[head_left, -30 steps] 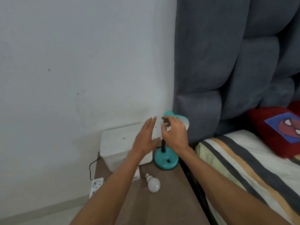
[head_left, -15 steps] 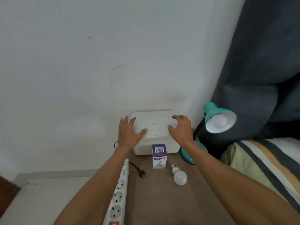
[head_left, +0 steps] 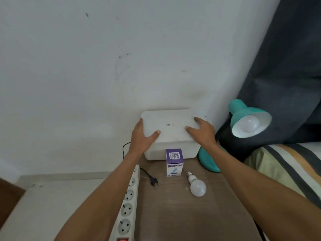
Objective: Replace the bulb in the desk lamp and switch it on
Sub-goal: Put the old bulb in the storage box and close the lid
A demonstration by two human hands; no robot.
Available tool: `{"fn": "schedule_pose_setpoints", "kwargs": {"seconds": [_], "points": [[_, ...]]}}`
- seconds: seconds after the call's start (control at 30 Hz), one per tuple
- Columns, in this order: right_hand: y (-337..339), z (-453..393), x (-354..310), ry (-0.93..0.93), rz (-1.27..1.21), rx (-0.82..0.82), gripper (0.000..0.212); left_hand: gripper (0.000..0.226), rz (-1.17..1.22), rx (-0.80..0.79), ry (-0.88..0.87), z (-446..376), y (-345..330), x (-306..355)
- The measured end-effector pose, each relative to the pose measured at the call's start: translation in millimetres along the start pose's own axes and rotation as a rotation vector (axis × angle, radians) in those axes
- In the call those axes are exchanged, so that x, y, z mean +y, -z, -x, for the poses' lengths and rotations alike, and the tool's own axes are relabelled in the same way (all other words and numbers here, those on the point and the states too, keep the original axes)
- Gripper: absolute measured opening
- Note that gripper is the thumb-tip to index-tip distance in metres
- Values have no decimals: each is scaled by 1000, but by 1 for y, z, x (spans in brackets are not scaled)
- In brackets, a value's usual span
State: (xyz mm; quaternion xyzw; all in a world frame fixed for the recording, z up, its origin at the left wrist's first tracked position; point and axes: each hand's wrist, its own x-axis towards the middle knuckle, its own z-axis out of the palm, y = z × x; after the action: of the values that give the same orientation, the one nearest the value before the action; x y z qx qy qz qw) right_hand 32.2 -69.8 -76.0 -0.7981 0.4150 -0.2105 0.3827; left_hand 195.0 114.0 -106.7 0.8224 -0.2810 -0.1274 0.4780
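A teal desk lamp [head_left: 243,113] stands at the right of the brown bedside table [head_left: 182,214], its shade tilted toward me with a white bulb [head_left: 250,124] screwed in and unlit. A loose white bulb [head_left: 197,186] lies on the table in front of a purple and white bulb carton [head_left: 174,161]. A black plug [head_left: 153,181] on a thin cord lies unplugged beside a white power strip [head_left: 128,204]. My left hand [head_left: 142,136] and my right hand [head_left: 202,131] grip the two sides of the lid of a white plastic box [head_left: 170,133] against the wall.
The power strip's red switch [head_left: 122,239] glows at the bottom edge. A bed with a striped cover [head_left: 284,164] and a dark padded headboard [head_left: 286,66] lies to the right. A white wall stands close behind the table. A low white surface [head_left: 52,206] sits at the left.
My hands left the lamp shade and moved left onto the white box lid. The view swung left and down, bringing the power strip, plug and carton into sight.
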Motion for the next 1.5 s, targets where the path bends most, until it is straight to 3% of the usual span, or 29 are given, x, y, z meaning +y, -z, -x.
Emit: {"fn": "schedule_pose_setpoints", "kwargs": {"seconds": [0.5,0.8,1.17,1.5], "points": [[0,1,-11,8,35,23,73,102,11,31,13,-4,7,11],[13,17,-22,59,23,72,73,97,-20,75,-71,11,22,36],[36,121,-5,155,52,148,68,90,-34,173,-156,131,41,45],[28,266,62,-10,146,97,64,99,-175,30,0,264,1,-18]]}}
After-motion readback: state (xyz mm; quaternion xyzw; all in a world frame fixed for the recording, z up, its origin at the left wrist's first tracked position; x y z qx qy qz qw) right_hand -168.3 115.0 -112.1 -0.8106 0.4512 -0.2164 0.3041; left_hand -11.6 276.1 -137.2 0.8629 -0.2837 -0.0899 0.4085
